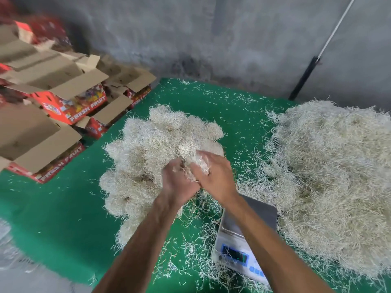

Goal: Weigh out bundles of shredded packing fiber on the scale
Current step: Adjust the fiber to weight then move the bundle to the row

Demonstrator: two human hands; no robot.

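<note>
Loosely tangled pale fiber wad point(197, 166), both hands point(213, 176)

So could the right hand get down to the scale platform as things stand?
Probably yes. The right hand hovers just beyond the scale, whose steel platform looks bare. But its fingers and the left hand share a fiber bundle, which would come along.

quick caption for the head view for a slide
Both hands press a fiber bundle over the bundle pile, scale empty.
</note>
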